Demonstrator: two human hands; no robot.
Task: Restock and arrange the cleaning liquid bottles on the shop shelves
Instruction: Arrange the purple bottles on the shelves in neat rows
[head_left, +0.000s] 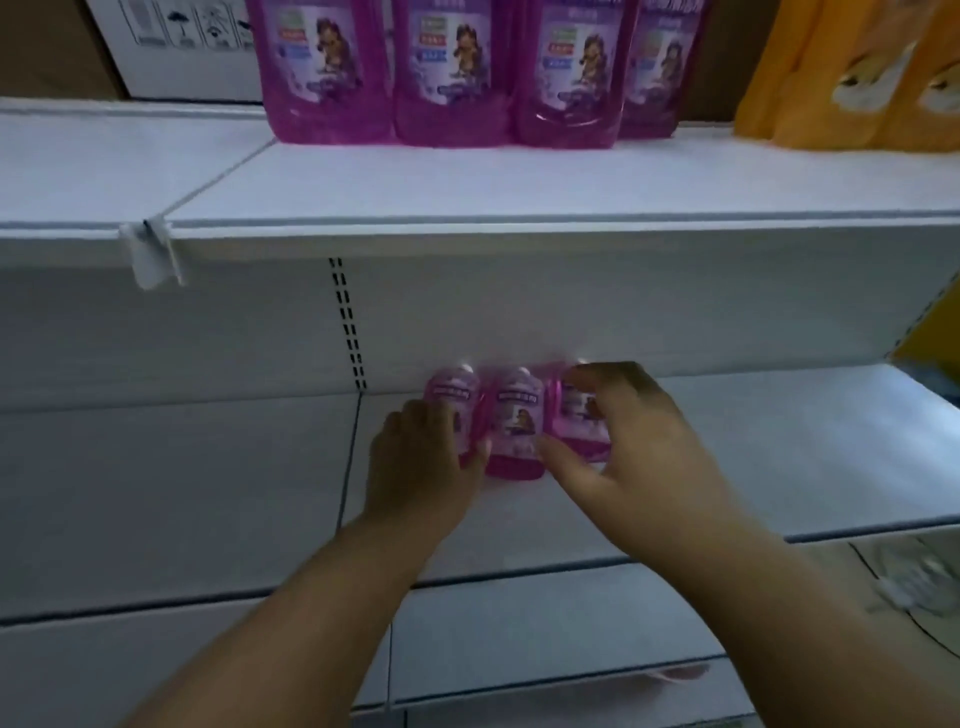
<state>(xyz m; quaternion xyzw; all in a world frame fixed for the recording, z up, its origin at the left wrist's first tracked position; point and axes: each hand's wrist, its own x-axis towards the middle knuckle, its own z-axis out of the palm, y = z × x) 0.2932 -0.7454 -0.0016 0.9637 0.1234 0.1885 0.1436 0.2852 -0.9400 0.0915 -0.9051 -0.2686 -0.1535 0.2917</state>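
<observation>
On a white lower shelf (727, 441), three purple bottles (517, 426) stand against the back panel; left hand (421, 467) cups one, right hand (639, 447) spread beside another.

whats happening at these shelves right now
A person is arranging pink cleaning liquid bottles at the back of a lower white shelf. The left hand is against the left bottle, and the right hand is open around the right bottle, with a middle bottle between them. On the upper shelf, a row of larger purple bottles stands beside orange pouches. Much of both shelves is bare.
</observation>
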